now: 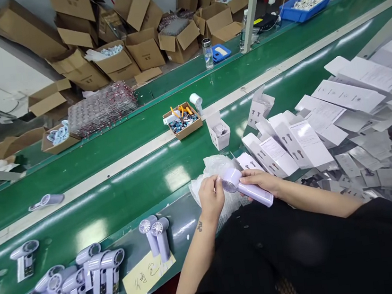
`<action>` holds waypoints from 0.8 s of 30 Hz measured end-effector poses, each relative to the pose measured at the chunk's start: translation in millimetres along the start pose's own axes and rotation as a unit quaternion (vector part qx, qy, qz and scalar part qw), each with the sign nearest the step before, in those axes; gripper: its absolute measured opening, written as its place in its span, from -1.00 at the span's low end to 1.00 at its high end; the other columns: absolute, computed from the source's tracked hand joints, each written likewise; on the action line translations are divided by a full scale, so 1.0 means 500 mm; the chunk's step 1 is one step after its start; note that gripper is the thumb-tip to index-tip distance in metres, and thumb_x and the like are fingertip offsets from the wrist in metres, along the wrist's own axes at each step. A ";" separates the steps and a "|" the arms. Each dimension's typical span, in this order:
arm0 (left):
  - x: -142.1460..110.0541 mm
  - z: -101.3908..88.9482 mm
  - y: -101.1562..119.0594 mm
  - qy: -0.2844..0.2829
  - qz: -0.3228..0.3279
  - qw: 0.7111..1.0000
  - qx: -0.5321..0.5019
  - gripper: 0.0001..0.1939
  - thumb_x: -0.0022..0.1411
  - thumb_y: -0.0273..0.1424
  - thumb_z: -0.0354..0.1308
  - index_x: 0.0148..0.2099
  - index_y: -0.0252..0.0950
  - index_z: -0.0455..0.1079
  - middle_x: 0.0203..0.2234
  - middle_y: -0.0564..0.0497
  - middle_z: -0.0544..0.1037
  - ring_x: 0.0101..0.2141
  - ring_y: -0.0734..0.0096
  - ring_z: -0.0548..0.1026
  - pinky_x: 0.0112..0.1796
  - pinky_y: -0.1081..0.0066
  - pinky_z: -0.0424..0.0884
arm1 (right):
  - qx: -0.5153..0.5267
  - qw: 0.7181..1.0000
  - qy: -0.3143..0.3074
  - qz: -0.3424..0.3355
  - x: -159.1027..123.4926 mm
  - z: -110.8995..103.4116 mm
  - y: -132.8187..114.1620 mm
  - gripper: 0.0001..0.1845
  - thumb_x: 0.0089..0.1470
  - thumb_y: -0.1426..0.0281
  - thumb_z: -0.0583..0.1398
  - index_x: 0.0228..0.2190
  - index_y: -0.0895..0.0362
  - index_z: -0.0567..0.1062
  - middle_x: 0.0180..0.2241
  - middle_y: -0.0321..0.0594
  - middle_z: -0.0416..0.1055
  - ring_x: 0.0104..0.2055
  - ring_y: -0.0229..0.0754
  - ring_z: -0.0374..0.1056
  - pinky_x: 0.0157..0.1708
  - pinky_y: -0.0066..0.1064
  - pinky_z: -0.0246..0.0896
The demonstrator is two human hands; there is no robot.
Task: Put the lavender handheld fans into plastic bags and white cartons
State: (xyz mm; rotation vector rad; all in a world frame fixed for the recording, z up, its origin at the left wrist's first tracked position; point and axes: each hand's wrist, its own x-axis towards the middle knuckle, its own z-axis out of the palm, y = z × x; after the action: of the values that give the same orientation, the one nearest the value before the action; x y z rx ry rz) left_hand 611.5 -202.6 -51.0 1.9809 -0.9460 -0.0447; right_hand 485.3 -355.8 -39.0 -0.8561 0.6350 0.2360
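Observation:
Both my hands hold one lilac handheld fan [246, 187] over the near edge of the green conveyor belt [123, 194]. My left hand [211, 197] is closed on the fan's round head. My right hand [261, 180] is wrapped round its handle. Under the fan lies a heap of crinkled clear plastic bags [216, 168]. Just right of my hands are white folded product boxes [282, 148] printed with fan pictures.
Several lilac fans [90, 279] and a yellow handwritten note [146, 277] lie at bottom left. One fan [47, 201] lies on the belt. A small open white box [219, 132], a cardboard tray of tools [182, 119], leaflets [354, 94] and cartons [141, 49] lie beyond.

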 end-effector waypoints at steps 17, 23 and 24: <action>-0.128 -0.140 0.006 -0.058 0.307 0.944 0.109 -0.69 0.38 -0.33 -0.12 -0.06 -0.31 0.41 -0.48 -0.11 0.47 -0.43 0.37 0.48 -0.42 0.25 0.38 | 0.066 0.993 0.068 -0.076 -0.072 0.017 0.066 -0.61 -0.01 0.45 0.25 -0.12 0.10 0.30 -0.44 -0.32 0.40 -0.54 -0.23 0.39 -0.60 -0.40 0.37; -0.213 -0.423 -0.223 -0.091 0.298 0.945 0.097 -0.70 0.35 -0.24 -0.10 0.02 0.11 0.38 -0.48 0.06 0.53 -0.43 0.27 0.47 -0.39 0.13 0.39 | 0.158 0.979 0.112 0.071 -0.075 -0.003 0.076 -0.84 0.16 0.40 0.13 -0.21 0.18 0.29 -0.52 -0.26 0.41 -0.59 -0.26 0.37 -0.59 -0.44 0.38; -0.218 -0.431 -0.247 -0.100 0.273 0.954 0.077 -0.71 0.34 -0.22 -0.08 0.03 0.14 0.36 -0.45 0.08 0.54 -0.39 0.26 0.48 -0.33 0.13 0.40 | 0.159 0.976 0.104 0.105 -0.079 -0.010 0.075 -0.84 0.19 0.38 0.11 -0.21 0.21 0.30 -0.49 -0.21 0.43 -0.58 -0.26 0.39 -0.59 -0.47 0.38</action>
State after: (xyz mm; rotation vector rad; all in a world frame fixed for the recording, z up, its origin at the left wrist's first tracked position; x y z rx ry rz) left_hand 690.4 56.9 -52.2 1.8074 -1.6458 0.1478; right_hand 435.3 -333.3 -41.1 -0.5075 0.9347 0.2287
